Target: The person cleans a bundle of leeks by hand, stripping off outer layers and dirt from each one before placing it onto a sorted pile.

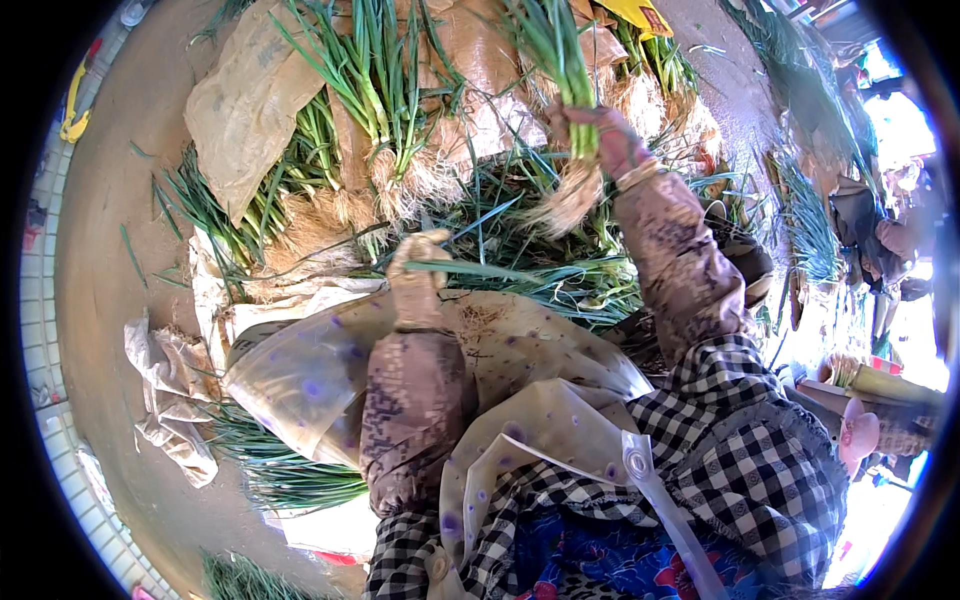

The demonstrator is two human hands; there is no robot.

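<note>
Far and right of centre, the right hand (618,143) grasped a bunch of green onions (577,85), roots pointing near. The left hand (416,287), nearer, was curled with a green leaf (485,268) across it; whether it gripped this could not be told.

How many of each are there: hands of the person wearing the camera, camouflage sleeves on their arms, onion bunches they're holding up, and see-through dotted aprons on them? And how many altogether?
Hands, left hand and right hand: 2
Camouflage sleeves: 2
Held-up onion bunch: 1
Dotted apron: 1
Total: 6
</note>
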